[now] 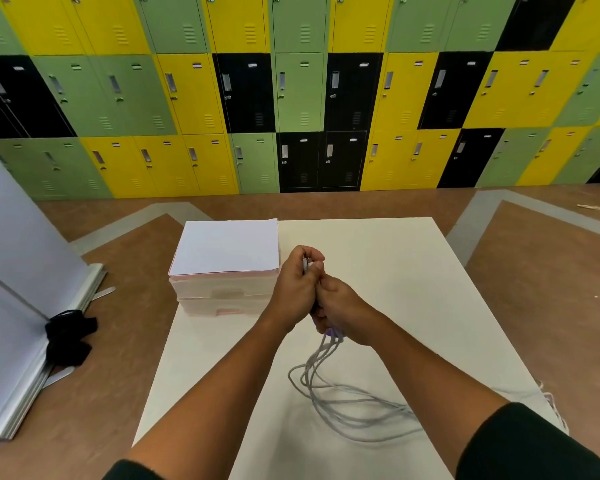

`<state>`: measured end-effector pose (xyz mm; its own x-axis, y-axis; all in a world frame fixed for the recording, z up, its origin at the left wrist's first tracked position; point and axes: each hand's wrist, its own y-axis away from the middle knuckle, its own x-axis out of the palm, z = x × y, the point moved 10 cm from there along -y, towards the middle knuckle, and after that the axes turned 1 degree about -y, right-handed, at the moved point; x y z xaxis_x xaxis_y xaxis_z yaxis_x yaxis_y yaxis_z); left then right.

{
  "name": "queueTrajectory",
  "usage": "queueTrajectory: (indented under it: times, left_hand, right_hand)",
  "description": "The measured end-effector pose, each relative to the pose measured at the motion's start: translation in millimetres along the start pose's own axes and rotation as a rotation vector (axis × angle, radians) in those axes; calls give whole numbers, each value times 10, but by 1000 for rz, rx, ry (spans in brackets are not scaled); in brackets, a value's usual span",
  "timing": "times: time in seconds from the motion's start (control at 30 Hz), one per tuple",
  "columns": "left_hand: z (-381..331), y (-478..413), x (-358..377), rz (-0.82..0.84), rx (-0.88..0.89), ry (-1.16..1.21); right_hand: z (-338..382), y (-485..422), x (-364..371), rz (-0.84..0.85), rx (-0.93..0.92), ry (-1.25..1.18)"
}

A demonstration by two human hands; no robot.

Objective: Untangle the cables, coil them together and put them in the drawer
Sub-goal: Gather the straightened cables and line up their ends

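Observation:
Several grey cables (343,400) hang from my hands and lie in loose loops on the white table (413,271). Above the table's middle, my left hand (297,285) is closed around the cable ends, and a small grey plug shows between its fingers. My right hand (343,313) sits just below and right of it, gripping the same bundle where a purple piece shows. A small translucent drawer unit (222,292) with two shut drawers stands on the table's far left, left of my hands. White paper (226,247) lies on top of it.
A wall of green, yellow and black lockers (298,98) stands beyond the table. Folded grey panels (18,306) lean on the floor at left, with a black cloth (70,337) tied on them. Brown floor surrounds the table.

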<state>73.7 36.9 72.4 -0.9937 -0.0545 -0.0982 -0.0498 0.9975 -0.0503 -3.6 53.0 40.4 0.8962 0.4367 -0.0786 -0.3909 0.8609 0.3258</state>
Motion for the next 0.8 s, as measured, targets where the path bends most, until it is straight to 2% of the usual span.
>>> queueTrajectory:
  times: [0.17, 0.23, 0.43, 0.6, 0.8]
  left_hand:
    - [-18, 3, -78, -54, -35, 64]
    - [-13, 3, -95, -63, -38, 114]
    - [-12, 25, -59, -48, -27, 234]
    - [-23, 69, -67, -93, -1, 179]
    - [102, 93, -87, -116, -26, 94]
  right_hand:
    - [-13, 39, 90, 67, -8, -321]
    - [-37, 40, 101, 89, -6, -380]
    - [-16, 21, -41, -60, -51, -273]
    - [2, 11, -40, -92, -81, -110]
    - [-126, -18, -62, -121, -66, -43]
